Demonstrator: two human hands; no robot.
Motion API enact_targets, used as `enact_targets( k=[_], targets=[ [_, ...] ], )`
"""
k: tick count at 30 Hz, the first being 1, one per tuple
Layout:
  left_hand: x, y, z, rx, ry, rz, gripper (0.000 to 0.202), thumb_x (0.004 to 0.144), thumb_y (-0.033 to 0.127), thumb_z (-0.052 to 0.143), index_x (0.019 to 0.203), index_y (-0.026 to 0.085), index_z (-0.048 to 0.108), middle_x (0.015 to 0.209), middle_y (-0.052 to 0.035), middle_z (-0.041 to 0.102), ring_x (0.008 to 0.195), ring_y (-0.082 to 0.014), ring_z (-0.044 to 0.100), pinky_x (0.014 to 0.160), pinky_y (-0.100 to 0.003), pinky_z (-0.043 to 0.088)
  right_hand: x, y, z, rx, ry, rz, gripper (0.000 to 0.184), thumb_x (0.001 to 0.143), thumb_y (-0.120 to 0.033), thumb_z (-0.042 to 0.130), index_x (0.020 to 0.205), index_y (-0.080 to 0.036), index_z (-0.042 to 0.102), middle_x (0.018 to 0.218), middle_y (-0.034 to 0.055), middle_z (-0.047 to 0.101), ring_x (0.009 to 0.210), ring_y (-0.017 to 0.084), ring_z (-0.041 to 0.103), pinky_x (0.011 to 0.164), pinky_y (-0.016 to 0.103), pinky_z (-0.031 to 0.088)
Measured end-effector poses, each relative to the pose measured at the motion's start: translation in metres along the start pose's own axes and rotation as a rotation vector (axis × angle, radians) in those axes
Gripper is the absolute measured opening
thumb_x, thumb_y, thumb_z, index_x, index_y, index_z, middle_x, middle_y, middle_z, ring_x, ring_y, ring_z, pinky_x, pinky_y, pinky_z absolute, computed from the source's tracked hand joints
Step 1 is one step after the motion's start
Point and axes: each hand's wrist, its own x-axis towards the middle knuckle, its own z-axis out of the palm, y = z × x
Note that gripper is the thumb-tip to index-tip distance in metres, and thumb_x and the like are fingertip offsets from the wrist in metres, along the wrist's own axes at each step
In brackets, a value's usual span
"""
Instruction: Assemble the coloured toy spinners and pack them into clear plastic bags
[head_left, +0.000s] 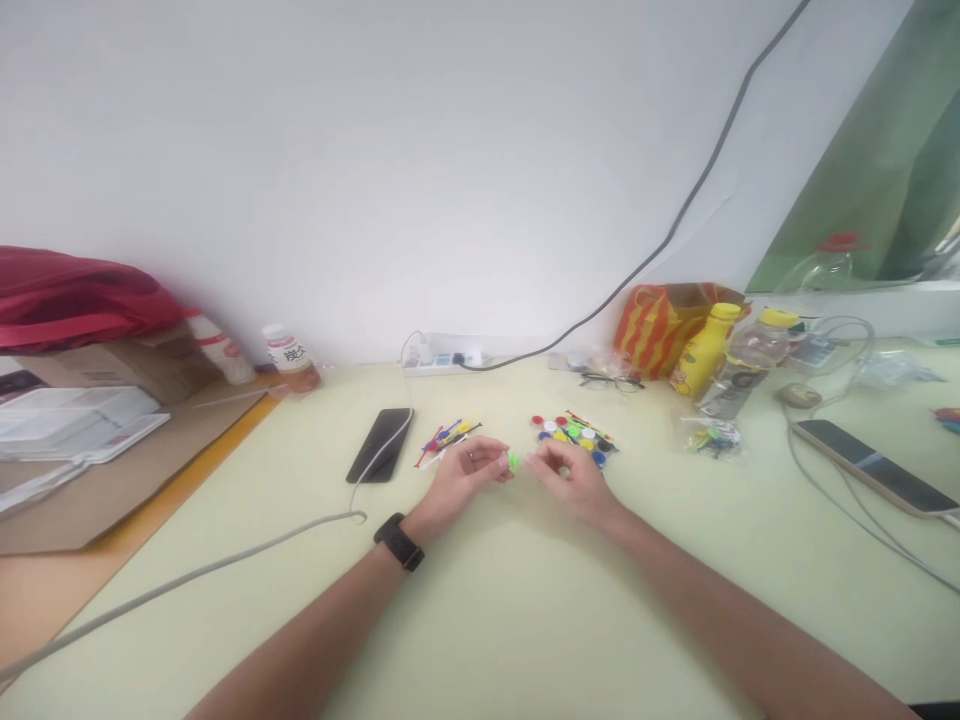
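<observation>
Between the thumb and fingertips of my left hand (472, 468) is a small bright-green round plastic piece (514, 460). My right hand (571, 480) is closed in a pinch just to the right of it, and whatever sits in its fingertips is too small to make out. Behind my right hand lies a pile of small coloured discs (550, 427) in red, white, blue, yellow and green, mixed with thin sticks (589, 425). Beyond my left hand is a group of thin coloured sticks with round pieces on them (448, 436).
A black phone (380, 445) with a cable across it lies left of the sticks. Glasses (611, 382), a yellow bottle (705, 350), a clear bag of small pieces (716, 438) and another phone (874, 466) are to the right. A power strip (442, 362) lies against the wall.
</observation>
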Motion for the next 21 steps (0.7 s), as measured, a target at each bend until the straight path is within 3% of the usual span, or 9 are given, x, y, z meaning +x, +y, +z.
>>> enact_targets(
  k=[6, 21],
  targets=[
    [-0.0002, 0.0009, 0.0012, -0.001, -0.012, 0.016, 0.031, 0.083, 0.037, 0.081, 0.105, 0.016, 0.072, 0.092, -0.0075, 0.073, 0.083, -0.0193, 0.071, 0.081, -0.034, 0.058, -0.0020, -0.0007, 0.0048, 0.085, 0.004, 0.020, 0.021, 0.091, -0.040, 0.066, 0.089, -0.022, 0.057, 0.082, 0.0012, 0.062, 0.073, 0.016, 0.060, 0.061, 0.028, 0.047],
    [0.0001, -0.0003, 0.0002, 0.003, -0.016, 0.015, 0.033, 0.083, 0.039, 0.081, 0.105, 0.016, 0.072, 0.095, -0.0086, 0.075, 0.083, -0.0199, 0.072, 0.081, -0.034, 0.058, -0.0013, 0.0015, 0.0049, 0.052, 0.009, 0.035, 0.019, 0.089, -0.037, 0.066, 0.101, -0.023, 0.062, 0.091, 0.0037, 0.068, 0.080, 0.018, 0.065, 0.065, 0.029, 0.052]
  ],
)
